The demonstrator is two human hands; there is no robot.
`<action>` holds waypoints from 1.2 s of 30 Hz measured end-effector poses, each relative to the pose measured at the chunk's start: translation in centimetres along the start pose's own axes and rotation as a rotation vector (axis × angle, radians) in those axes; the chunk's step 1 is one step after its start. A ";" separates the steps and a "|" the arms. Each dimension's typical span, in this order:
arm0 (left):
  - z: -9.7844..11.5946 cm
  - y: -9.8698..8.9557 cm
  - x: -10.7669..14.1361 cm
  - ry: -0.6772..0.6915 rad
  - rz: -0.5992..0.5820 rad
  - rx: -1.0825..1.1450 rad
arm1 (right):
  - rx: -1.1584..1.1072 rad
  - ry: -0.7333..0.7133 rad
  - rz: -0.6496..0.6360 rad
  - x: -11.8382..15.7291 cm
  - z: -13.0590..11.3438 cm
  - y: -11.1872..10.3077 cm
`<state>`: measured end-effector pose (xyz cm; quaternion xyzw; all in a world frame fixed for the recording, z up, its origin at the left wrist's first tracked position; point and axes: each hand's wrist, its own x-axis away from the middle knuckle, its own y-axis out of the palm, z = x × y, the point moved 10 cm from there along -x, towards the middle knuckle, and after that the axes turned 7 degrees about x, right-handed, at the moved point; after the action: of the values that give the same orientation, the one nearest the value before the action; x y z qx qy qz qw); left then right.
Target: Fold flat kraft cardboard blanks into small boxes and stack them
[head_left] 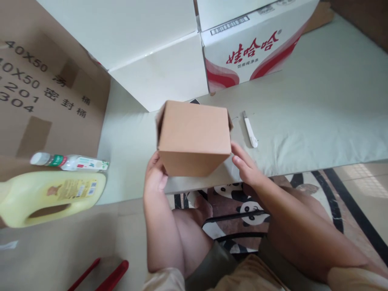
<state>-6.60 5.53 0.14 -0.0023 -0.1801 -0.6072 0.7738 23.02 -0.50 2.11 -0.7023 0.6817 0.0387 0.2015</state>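
Note:
A brown cardboard box (195,127) is in the middle of the view, at the near edge of the cloth-covered table, with short flaps sticking out at both its left and right ends. My left hand (155,173) grips its lower left side, the fingers partly hidden behind the cardboard. On the opposite side, my right hand (245,163) holds the lower right corner, thumb toward me. To the right of the box lies a white utility knife (249,129) on the cloth. A small dark item (194,101) peeks out behind the box, mostly hidden.
White cartons (169,68) stand along the back, one a red-printed carton (245,56). At left are a large printed brown carton (45,81), a clear plastic bottle (72,161) and a pale yellow jug (75,190). Red handles (113,277) show at the lower left.

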 end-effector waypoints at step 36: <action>6.6 4.5 3.8 0.885 -0.316 -0.357 | 0.127 -0.226 -0.401 -0.9 -6.3 5.8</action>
<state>-3.48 4.66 8.38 0.1503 0.2738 -0.6812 0.6621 15.96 -1.74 6.83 -0.8007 0.5028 0.0336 0.3239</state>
